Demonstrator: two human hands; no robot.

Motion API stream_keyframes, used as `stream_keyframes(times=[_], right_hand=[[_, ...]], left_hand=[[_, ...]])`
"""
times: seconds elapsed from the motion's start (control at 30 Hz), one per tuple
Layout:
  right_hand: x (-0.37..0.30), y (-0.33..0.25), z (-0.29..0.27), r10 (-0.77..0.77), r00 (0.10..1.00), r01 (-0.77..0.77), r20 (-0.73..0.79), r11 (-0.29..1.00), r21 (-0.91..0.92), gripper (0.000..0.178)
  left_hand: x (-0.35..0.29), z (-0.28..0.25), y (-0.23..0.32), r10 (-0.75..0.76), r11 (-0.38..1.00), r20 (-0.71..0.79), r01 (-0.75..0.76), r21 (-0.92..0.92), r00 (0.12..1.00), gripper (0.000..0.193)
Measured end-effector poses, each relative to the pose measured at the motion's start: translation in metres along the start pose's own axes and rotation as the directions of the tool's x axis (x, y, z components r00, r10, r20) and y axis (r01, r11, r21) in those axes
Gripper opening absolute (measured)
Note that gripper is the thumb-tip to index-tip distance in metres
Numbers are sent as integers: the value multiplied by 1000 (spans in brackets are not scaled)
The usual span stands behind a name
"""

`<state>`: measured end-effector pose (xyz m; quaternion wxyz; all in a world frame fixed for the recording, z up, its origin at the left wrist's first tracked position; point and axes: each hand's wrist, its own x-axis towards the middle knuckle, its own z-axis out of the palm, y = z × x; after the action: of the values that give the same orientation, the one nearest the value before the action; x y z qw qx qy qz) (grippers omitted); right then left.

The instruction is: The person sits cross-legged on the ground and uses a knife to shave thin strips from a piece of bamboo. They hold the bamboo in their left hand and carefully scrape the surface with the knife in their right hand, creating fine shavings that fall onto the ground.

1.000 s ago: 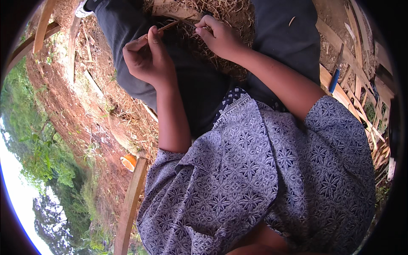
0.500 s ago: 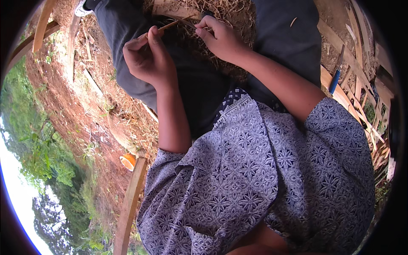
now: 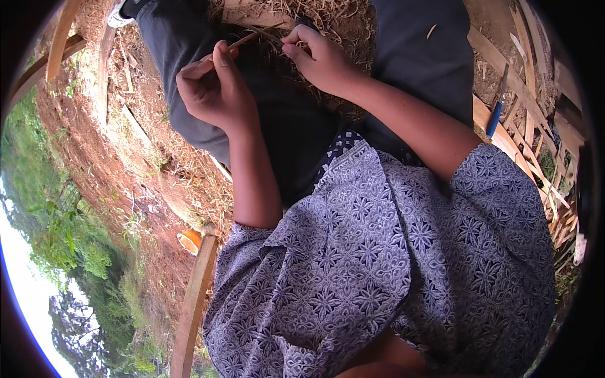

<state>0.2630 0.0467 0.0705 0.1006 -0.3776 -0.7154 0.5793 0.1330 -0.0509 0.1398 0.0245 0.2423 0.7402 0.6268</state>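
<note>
My left hand (image 3: 217, 91) is closed, thumb against fingers, pinching a thin wooden stick (image 3: 246, 41) that points up and to the right. To its right, my right hand (image 3: 324, 60) is also closed, its fingertips pinched together close to the stick's far end. From those fingertips a narrow greyish sliver (image 3: 270, 36) runs left and crosses the stick; its kind is too small to tell. Just beyond the right hand's knuckles shows a small dark object (image 3: 305, 22), partly hidden. Both hands are held above the ground between my dark-trousered legs (image 3: 419, 69).
Wood shavings (image 3: 331, 12) litter the ground beyond the hands, beside a flat board (image 3: 252, 12). At right, a blue-handled knife (image 3: 495, 118) lies on split wood strips (image 3: 529, 107). An orange object (image 3: 189, 240) and a wooden post (image 3: 192, 309) stand at left.
Both hands have shifted slightly left, with the stick still in the left hand. The stick and the greyish sliver now cross more clearly.
</note>
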Motion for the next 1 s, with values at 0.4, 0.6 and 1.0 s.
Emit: stream_keyframes(times=[0.4,0.6,1.0], right_hand=[[-1,-8,-8,128,990,-124,60,990,-72,18],[11,22,-4,317,944,-309,90,947,-91,19],[-7,-20,-5,-54,998,54,6,998,10,18]], left_hand=[[2,3,5,-22,999,-7,22,-44,1000,24],[4,3,3,-27,998,-18,26,-48,999,25],[1,2,4,-15,999,-5,15,-39,1000,25]])
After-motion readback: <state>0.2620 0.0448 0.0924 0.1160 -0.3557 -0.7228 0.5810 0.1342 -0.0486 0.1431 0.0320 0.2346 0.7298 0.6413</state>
